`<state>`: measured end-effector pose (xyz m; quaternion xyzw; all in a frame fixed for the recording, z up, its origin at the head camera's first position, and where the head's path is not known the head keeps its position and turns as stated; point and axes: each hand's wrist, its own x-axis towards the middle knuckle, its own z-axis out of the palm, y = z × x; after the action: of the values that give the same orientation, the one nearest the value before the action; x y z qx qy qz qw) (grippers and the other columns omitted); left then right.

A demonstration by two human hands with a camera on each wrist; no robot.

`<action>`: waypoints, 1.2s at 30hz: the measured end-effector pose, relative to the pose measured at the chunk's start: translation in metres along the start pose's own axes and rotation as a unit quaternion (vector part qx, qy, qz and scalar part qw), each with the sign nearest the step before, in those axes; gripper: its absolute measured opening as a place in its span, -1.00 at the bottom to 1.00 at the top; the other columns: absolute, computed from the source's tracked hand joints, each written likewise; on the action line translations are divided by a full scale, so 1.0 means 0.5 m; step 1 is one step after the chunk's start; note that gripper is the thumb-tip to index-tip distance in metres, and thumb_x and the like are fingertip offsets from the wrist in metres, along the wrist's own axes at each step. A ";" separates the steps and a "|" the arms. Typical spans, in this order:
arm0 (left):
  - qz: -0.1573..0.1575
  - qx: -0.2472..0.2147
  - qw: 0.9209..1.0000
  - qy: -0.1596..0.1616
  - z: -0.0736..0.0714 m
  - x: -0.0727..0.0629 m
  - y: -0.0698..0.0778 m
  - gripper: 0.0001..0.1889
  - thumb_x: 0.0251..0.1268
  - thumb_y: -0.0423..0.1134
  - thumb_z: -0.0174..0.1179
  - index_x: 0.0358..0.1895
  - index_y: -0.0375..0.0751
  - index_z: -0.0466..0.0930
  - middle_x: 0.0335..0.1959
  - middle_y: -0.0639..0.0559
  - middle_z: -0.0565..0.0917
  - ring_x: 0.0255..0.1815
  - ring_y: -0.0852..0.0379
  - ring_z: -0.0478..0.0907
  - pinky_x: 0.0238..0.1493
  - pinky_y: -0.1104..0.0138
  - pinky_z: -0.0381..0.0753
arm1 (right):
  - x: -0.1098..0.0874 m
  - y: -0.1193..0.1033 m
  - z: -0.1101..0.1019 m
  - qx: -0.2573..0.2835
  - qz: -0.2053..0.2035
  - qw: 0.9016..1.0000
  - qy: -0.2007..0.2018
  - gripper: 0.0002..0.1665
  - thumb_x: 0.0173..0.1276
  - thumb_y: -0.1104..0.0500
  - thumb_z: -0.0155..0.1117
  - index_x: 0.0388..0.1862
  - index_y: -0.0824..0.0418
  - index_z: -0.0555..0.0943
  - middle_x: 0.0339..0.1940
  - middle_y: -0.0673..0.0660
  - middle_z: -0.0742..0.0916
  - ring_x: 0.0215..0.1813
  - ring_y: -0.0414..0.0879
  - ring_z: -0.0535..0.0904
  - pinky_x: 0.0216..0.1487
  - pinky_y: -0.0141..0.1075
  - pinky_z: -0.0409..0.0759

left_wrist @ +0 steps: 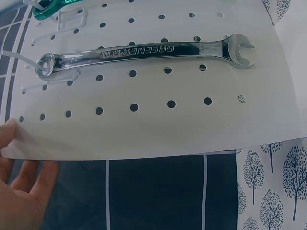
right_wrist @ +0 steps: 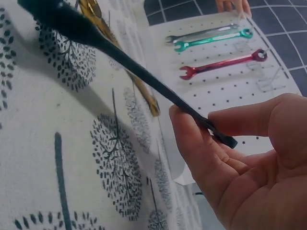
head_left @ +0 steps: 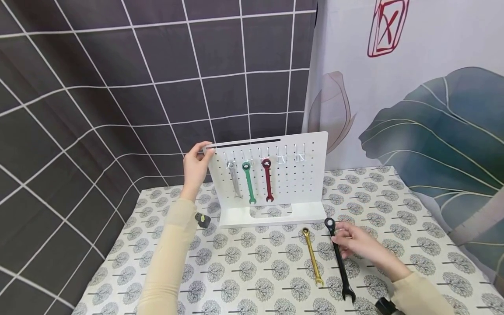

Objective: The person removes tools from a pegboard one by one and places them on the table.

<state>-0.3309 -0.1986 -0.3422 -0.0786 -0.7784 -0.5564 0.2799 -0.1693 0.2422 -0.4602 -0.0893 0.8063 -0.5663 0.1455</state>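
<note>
My right hand (head_left: 356, 243) pinches a black wrench (head_left: 339, 258) near its ring end, between thumb and fingers. In the right wrist view the black wrench (right_wrist: 148, 74) slants above the cloth. My left hand (head_left: 196, 168) grips the upper left corner of a white pegboard (head_left: 299, 183), thumb on the front and fingers behind. From its hooks hang a silver wrench (left_wrist: 144, 53), a green wrench (head_left: 250, 183) and a red wrench (head_left: 268, 181). Left of the black wrench, a gold wrench (head_left: 313, 258) lies on the cloth.
Two bare wire hooks (head_left: 300, 156) stick out on the board's right side. A tree-patterned cloth (head_left: 240, 280) covers the table. Behind stand a dark gridded curtain (head_left: 157, 61) and a pale curtain (head_left: 346, 35) with leaf prints.
</note>
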 end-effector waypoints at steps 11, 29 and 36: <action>0.013 0.016 1.000 -0.001 0.002 -0.002 0.001 -0.70 0.38 -0.18 0.33 0.10 -0.17 0.67 0.01 -0.11 0.69 -0.26 -0.01 0.67 -0.26 0.40 0.54 | 0.007 0.025 0.012 -0.014 0.028 0.999 -0.022 -0.25 0.38 0.36 0.22 0.30 0.81 0.09 -0.39 0.17 0.61 -0.44 -0.06 0.58 -0.37 -0.25 0.69; 0.015 0.020 1.000 0.000 -0.001 -0.002 -0.007 -0.71 0.38 -0.17 0.32 0.09 -0.15 0.67 0.02 -0.08 0.69 -0.31 0.21 0.65 -0.25 0.39 0.55 | 0.035 0.023 0.024 -0.051 0.067 0.996 0.037 -0.33 0.33 0.31 0.32 0.24 0.69 0.29 -0.35 0.23 0.59 -0.43 -0.02 0.59 -0.42 -0.23 0.69; 0.015 0.023 1.000 0.002 0.000 -0.002 -0.004 -0.71 0.39 -0.17 0.32 0.09 -0.15 0.67 0.02 -0.09 0.70 -0.32 0.17 0.65 -0.25 0.38 0.54 | 0.046 0.024 0.022 -0.058 0.071 0.994 0.052 -0.32 0.33 0.31 0.33 0.27 0.66 0.28 -0.34 0.23 0.63 -0.45 -0.02 0.62 -0.43 -0.23 0.69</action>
<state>-0.3311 -0.1989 -0.3442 -0.0823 -0.7888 -0.5347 0.2917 -0.1868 0.2295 -0.4782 -0.0101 0.8485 -0.5108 0.1378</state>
